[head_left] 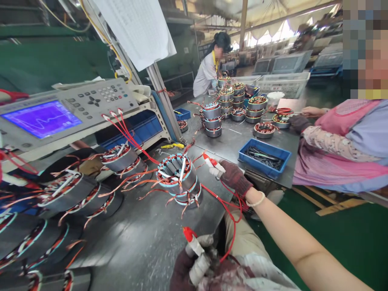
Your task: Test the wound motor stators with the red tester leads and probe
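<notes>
My left hand [200, 262], in a dark worn glove with pale fingertips, is closed around a test clip [190, 235] with a red tip and white-wrapped grip, above the near bench edge. My right hand [233, 178], in a dark knit glove, pinches another red-tipped test clip [214, 163]. That clip's tip is close to a copper lead of the stacked motor stators [178, 178]; I cannot tell whether it grips the lead. Red cables [224, 208] run from the clips across the bench. White strips lie across the top stator's opening, and loose copper leads stick out around it.
A tester [66, 107] with a lit blue screen stands at left on a rack. More stators [69, 194] fill the left bench. Ahead are stator stacks [212, 119] and a blue tray [264, 157] of dark strips. Co-workers are at right and behind the stacks.
</notes>
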Available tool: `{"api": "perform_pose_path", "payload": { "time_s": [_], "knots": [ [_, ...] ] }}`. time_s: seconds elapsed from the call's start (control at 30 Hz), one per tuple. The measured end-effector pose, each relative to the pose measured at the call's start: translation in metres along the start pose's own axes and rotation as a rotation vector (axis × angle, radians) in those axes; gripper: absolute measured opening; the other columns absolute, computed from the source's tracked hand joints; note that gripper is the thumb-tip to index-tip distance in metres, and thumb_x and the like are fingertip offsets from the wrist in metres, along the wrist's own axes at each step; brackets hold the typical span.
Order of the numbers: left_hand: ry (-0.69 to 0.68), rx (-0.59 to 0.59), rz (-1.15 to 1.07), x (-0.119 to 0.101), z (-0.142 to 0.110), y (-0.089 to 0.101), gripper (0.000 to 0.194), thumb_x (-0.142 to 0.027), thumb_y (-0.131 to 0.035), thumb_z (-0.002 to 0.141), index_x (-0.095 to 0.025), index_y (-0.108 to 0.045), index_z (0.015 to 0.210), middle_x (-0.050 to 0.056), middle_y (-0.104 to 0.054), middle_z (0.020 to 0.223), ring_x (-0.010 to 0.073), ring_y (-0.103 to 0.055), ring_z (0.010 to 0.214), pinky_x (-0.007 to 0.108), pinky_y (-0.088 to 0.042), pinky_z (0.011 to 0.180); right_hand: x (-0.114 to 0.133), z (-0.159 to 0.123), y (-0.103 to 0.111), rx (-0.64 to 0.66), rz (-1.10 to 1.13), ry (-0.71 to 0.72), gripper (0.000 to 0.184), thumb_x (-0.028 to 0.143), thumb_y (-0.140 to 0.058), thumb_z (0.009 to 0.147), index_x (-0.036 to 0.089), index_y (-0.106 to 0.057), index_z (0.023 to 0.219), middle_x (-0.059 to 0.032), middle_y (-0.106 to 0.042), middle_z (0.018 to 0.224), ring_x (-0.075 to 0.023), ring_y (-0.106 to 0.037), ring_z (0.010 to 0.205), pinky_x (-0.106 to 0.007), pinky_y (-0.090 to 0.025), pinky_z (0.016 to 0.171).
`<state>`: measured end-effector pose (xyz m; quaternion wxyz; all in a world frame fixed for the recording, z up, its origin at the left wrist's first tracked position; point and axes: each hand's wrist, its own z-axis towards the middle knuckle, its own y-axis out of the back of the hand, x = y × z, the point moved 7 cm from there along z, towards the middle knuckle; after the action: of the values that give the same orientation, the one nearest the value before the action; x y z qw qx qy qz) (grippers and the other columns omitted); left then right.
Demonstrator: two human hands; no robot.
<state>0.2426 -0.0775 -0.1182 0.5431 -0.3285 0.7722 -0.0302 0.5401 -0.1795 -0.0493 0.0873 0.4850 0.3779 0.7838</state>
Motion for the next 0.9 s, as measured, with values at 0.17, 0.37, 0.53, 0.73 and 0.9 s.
{"api": "perform_pose_path", "payload": {
  "time_s": [0.17, 0.37, 0.53, 0.73, 0.9],
  "knots": [
    [-0.09, -0.194, -0.009, -0.022, 0.003, 0.029, 0.067, -0.059, -0.095, 0.07, -0.019, -0.08, 0.122, 0.003, -0.073, 0.07, 0.0128, -0.061, 0.054, 0.023, -0.049, 0.053, 0.024, -0.064, 0.024, -0.272, -0.172, 0.246, 0.048, 0.047, -0.059, 0.105, 0.018, -0.066, 0.143, -0.018, -0.072, 0.137, -0.0341, -0.072, 0.124, -0.05, -0.061, 0.103],
    [-0.251, -0.374, 0.018, -0.09, 0.033, 0.077, 0.073, -0.07, -0.091, 0.064, -0.01, -0.077, 0.102, -0.005, -0.059, 0.054, 0.0031, -0.034, 0.033, 0.016, -0.022, 0.031, 0.125, -0.137, -0.001, -0.077, -0.255, 0.749, 0.05, 0.013, -0.056, 0.1, 0.035, -0.067, 0.144, -0.0068, -0.069, 0.145, -0.0224, -0.074, 0.117, -0.036, -0.066, 0.095],
    [-0.348, -0.358, -0.033, -0.124, 0.055, 0.095, 0.073, -0.066, -0.089, 0.069, -0.009, -0.074, 0.11, -0.009, -0.054, 0.052, 0.0023, -0.032, 0.032, 0.015, -0.022, 0.032, 0.17, -0.128, -0.037, -0.126, -0.506, 0.875, 0.053, 0.005, -0.057, 0.094, 0.023, -0.071, 0.142, -0.0093, -0.072, 0.143, -0.0262, -0.075, 0.109, -0.039, -0.068, 0.089],
    [-0.46, -0.298, -0.013, -0.124, 0.039, 0.094, 0.058, -0.062, -0.085, 0.078, -0.012, -0.073, 0.104, -0.008, -0.053, 0.05, 0.0052, -0.035, 0.035, 0.017, -0.025, 0.033, 0.174, -0.124, -0.041, -0.192, -0.527, 0.924, 0.048, 0.004, -0.06, 0.091, 0.018, -0.076, 0.134, -0.0118, -0.075, 0.136, -0.0279, -0.075, 0.109, -0.038, -0.068, 0.086],
    [-0.468, -0.283, -0.018, -0.12, 0.038, 0.091, 0.06, -0.066, -0.084, 0.078, -0.011, -0.075, 0.102, -0.008, -0.05, 0.047, 0.0059, -0.033, 0.034, 0.019, -0.024, 0.034, 0.163, -0.13, -0.047, -0.242, -0.484, 0.935, 0.051, 0.002, -0.059, 0.088, 0.023, -0.076, 0.13, -0.0104, -0.074, 0.138, -0.03, -0.072, 0.115, -0.042, -0.066, 0.088]
  ]
}}
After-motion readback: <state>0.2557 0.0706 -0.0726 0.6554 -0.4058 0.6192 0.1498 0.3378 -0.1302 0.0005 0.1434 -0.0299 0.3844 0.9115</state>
